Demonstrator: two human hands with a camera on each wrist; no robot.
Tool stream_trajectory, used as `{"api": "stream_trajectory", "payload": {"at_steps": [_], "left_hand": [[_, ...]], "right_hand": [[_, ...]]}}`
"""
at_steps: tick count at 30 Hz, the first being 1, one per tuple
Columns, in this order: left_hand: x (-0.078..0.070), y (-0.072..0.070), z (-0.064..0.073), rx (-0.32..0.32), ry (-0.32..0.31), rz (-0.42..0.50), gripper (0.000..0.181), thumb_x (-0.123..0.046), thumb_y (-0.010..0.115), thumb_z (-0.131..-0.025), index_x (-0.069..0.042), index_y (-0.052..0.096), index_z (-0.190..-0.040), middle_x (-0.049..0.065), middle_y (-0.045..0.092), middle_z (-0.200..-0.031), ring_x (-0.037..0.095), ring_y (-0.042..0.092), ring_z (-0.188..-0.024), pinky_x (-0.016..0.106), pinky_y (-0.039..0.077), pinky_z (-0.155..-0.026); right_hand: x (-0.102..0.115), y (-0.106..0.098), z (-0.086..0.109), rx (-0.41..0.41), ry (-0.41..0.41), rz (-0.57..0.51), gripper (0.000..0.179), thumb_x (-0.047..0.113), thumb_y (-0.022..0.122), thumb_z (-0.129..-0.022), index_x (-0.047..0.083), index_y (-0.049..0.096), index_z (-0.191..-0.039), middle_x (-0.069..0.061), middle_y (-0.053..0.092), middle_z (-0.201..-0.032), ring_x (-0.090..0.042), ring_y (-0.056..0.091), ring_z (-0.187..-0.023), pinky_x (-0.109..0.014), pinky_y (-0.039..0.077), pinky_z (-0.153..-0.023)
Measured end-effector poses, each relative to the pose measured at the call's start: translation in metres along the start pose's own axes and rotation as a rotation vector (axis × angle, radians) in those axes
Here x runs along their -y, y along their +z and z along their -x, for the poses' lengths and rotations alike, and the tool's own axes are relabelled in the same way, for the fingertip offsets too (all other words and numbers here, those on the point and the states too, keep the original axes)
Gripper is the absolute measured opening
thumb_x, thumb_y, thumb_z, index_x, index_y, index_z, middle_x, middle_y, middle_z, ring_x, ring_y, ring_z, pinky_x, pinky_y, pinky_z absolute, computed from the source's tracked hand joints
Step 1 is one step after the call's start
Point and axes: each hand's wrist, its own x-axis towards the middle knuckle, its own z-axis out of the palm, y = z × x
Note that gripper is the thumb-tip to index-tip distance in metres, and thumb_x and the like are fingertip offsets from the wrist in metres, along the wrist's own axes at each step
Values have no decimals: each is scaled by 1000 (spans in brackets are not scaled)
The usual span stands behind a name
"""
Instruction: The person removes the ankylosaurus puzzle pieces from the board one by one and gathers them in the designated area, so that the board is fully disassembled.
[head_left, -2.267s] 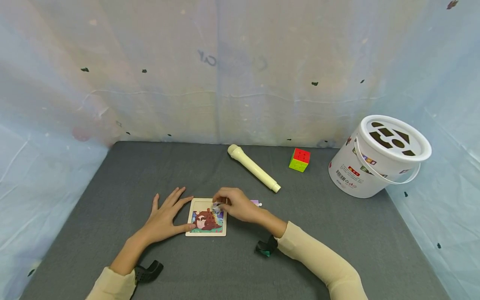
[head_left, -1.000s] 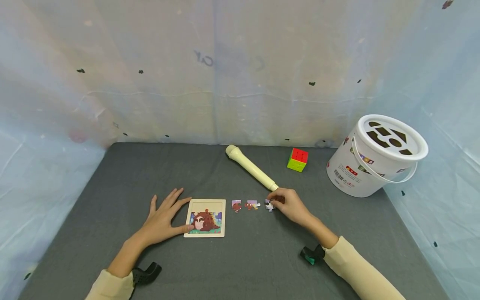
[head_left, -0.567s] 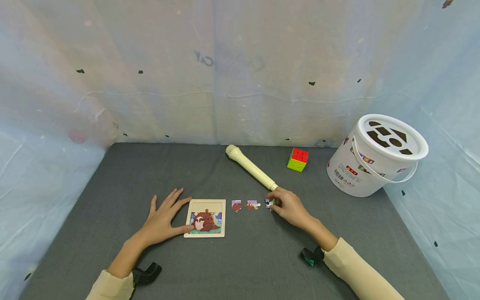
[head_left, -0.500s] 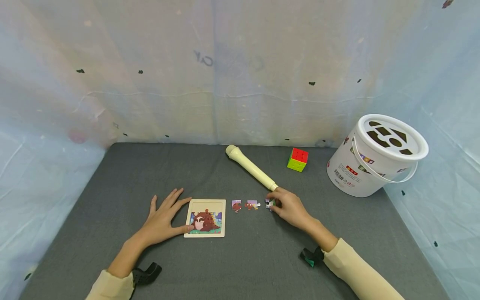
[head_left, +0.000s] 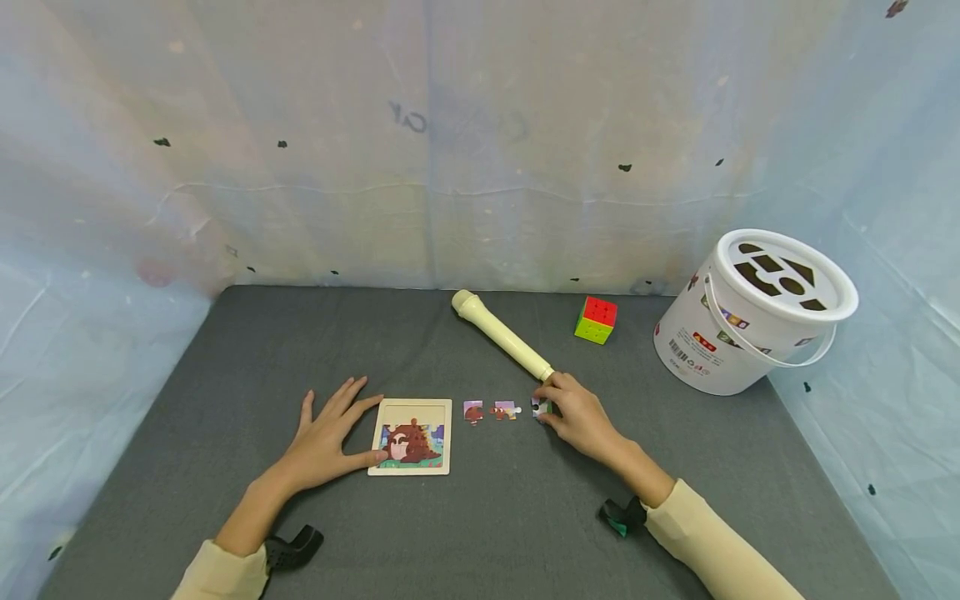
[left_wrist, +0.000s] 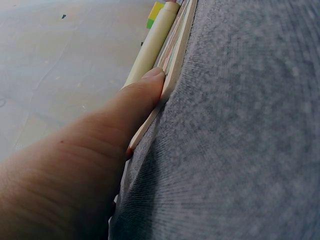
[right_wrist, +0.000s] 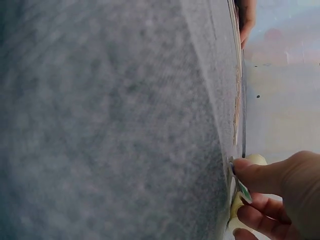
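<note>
Head view: I think the right hand (head_left: 581, 414) could knock the stick (head_left: 507, 335), whose end sits by the fingers. Thumb and fingers pinch a piece (head_left: 538, 407), right of two loose pieces (head_left: 505, 411); I can't quite tell if it touches the cloth (head_left: 480, 521). Left hand (head_left: 327, 437) spreads wide, thumb on the frame (head_left: 413, 402).

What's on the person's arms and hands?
Left hand and right hand: no gloves. Plain cream left sleeve and right sleeve. Black left wrist unit; black right wrist unit with green patch.
</note>
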Motion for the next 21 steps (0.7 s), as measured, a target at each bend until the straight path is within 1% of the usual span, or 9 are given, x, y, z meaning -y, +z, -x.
{"api": "stream_trajectory", "payload": {"at_steps": [4, 10, 21], "left_hand": [[0, 1, 0, -5, 6, -1, 90, -63, 75, -79, -18, 45, -151, 18, 26, -161, 41, 19, -148, 76, -4, -107], [2, 2, 0, -15, 12, -6, 90, -63, 75, -79, -18, 45, -151, 18, 27, -160, 41, 20, -148, 76, -4, -107], [4, 2, 1, 0, 2, 0, 90, -63, 74, -79, -19, 43, -152, 16, 25, -162, 40, 17, -149, 75, -5, -108]], "right_hand": [[0, 0, 0, 6, -13, 10, 29, 6, 86, -77, 4, 75, -104, -4, 63, -99, -17, 56, -89, -36, 50, -72], [1, -1, 0, 12, -2, 6, 28, 6, 85, -79, 4, 75, -105, -5, 64, -97, -15, 53, -83, -33, 47, -68], [3, 0, 1, 28, 11, 7, 24, 5, 84, -80, 3, 76, -102, -6, 61, -99, -19, 55, -88, -37, 50, -73]]}}
